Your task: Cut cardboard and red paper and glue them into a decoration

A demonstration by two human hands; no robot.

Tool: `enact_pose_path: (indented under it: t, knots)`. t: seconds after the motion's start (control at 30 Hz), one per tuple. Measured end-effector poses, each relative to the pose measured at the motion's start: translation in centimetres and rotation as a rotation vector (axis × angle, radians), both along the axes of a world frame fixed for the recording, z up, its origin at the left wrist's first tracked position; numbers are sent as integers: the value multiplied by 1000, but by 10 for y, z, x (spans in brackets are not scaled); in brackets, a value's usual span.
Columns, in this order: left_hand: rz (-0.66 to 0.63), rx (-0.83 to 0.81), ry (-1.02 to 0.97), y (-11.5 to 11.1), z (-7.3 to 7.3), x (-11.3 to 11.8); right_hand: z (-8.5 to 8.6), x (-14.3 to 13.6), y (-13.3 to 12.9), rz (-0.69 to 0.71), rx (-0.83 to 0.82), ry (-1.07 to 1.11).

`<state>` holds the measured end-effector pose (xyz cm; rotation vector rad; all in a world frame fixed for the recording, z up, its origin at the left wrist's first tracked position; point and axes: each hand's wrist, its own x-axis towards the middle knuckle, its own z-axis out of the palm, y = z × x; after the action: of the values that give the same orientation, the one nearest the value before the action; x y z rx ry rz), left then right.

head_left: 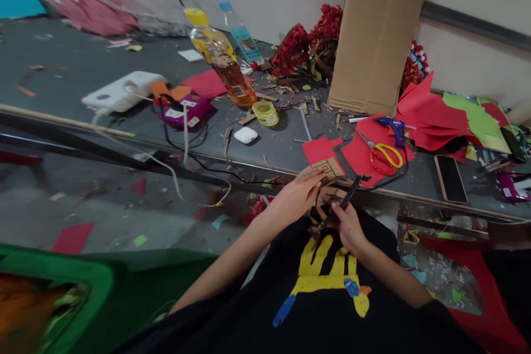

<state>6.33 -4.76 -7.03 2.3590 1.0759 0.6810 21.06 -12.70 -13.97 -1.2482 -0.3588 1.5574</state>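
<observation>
Just in front of my body, at the table's front edge, is a brown cardboard form (327, 198) made of bent strips. My left hand (299, 192) reaches in from the left, its fingers over the form's upper left rim. From the right, my right hand (350, 227) grips the form's lower right part, thumb against a dark, narrow strip (352, 191) that slants up and right. My fingers partly hide the form. A flat cardboard piece with drawn black lines (329, 167) lies on the table edge beside my left fingertips.
Scissors (385, 157) and a blue glue gun (393, 130) lie on red paper (357, 154), near a phone (451, 178). A tall cardboard sheet (381, 33), drink bottle (224, 63), yellow tub (265, 113) and corded power strips (188, 112) stand behind. A green bin (103, 282) is lower left.
</observation>
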Motion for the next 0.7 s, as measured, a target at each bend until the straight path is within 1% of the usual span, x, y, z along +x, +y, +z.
enact_pose_path:
  t: [0.07, 0.13, 0.2, 0.3, 0.33, 0.4, 0.43, 0.5, 0.53, 0.57, 0.6, 0.63, 0.67, 0.7]
  knots:
    - [-45, -26, 95, 13, -7, 3, -1, 0, -2, 123, -21, 24]
    - [-125, -23, 155, 23, -11, 6, -2, 3, -3, 250, -57, 38]
    - [-189, -4, 199, 28, -13, 8, -4, 6, -2, 304, -110, 51]
    - [-211, 22, 252, 34, -13, 10, -7, 9, 1, 334, -157, 57]
    - [-216, 25, 268, 35, -13, 10, -7, 11, 0, 379, -159, 36]
    - [-228, 27, 301, 37, -12, 10, 0, 18, -4, 538, -140, -50]
    - [-233, 28, 315, 38, -11, 9, 8, 23, -7, 643, -105, -116]
    - [-238, 33, 342, 38, -8, 9, 32, 35, -14, 860, 57, -302]
    - [-235, 37, 356, 37, -7, 9, 47, 41, -16, 949, 203, -441]
    - [-230, 41, 370, 36, -6, 10, 63, 47, -16, 1028, 389, -612]
    - [-221, 43, 383, 34, -5, 11, 78, 51, -13, 1047, 550, -776]
    - [-210, 43, 396, 33, -5, 11, 91, 53, -8, 1025, 672, -901]
    - [-204, 42, 406, 31, -4, 12, 101, 54, -1, 959, 737, -1026]
    - [-204, 41, 408, 30, -5, 12, 107, 53, 9, 870, 756, -1167]
